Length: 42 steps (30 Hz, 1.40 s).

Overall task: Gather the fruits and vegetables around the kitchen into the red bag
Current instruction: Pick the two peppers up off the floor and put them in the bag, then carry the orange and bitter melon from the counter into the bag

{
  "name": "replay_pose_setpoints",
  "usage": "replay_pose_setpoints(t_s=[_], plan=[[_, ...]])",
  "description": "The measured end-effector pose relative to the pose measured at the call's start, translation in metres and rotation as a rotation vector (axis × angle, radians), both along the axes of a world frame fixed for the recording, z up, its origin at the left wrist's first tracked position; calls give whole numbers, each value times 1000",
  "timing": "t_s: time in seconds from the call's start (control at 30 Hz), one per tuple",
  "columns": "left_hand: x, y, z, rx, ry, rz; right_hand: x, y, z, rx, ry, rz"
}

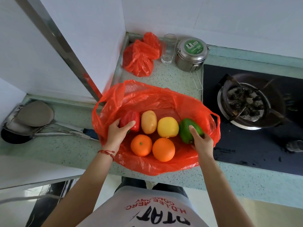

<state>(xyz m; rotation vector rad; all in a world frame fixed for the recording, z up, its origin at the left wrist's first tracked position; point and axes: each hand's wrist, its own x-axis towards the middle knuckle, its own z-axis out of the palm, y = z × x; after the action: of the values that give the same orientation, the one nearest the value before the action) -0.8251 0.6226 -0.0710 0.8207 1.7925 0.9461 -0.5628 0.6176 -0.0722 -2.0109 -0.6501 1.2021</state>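
The red bag (pixel 147 163) lies wide open on the speckled counter (pixel 172 76) at its near edge, in the middle of the view. Six items sit inside it. At the bag's 9 o'clock is a red pepper (pixel 133 117), gripped by the left hand (pixel 117 133) with thumb and fingers curled around it. Beside that, toward the centre, lie a potato (pixel 148 122) and a yellow fruit (pixel 168 127), touching each other. At 3 o'clock is a green pepper (pixel 186 131), held by the right hand (pixel 202 143), its fingers wrapped over the near side. At 6 o'clock two oranges (pixel 141 145) (pixel 163 149) rest side by side, just in front of the potato and yellow fruit. The left wrist wears a red string (pixel 107 152).

Beyond the bag, at 12 o'clock, a second red bag (pixel 139 58) sits crumpled in the corner, with a clear container (pixel 168 49) and a steel tin (pixel 191 54) with a green label to its right. At 3 o'clock is a black hob (pixel 246 153) with a burner (pixel 247 102). At 9 o'clock pans (pixel 24 126) lie on the counter.
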Motion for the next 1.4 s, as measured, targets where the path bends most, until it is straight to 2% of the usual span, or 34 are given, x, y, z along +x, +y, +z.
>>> replay_pose_setpoints(t_s=[0.27, 0.43, 0.7, 0.83, 0.97, 1.1, 1.23, 1.4], plan=[[-1, -6, 2, 63, -23, -15, -8, -7, 5, 28, -106, 61], [-5, -11, 5, 50, -84, 52, -11, -15, 5, 69, -174, 81], [-5, -21, 28, 197, 114, -99, -24, -36, 26, 250, -190, 78], [-1, -21, 33, 315, 256, -270, -33, -49, 33, 300, -269, 76], [7, -15, 33, 409, 447, -509, -37, -65, 37, 348, -543, 152], [17, -12, 27, 462, 631, -781, -34, -85, 32, 302, -746, 244], [32, -9, 19, 497, 779, -1000, -26, -109, 27, 238, -771, 146], [64, -16, 21, 558, 816, -1182, -7, -150, 26, 116, -789, 8]])
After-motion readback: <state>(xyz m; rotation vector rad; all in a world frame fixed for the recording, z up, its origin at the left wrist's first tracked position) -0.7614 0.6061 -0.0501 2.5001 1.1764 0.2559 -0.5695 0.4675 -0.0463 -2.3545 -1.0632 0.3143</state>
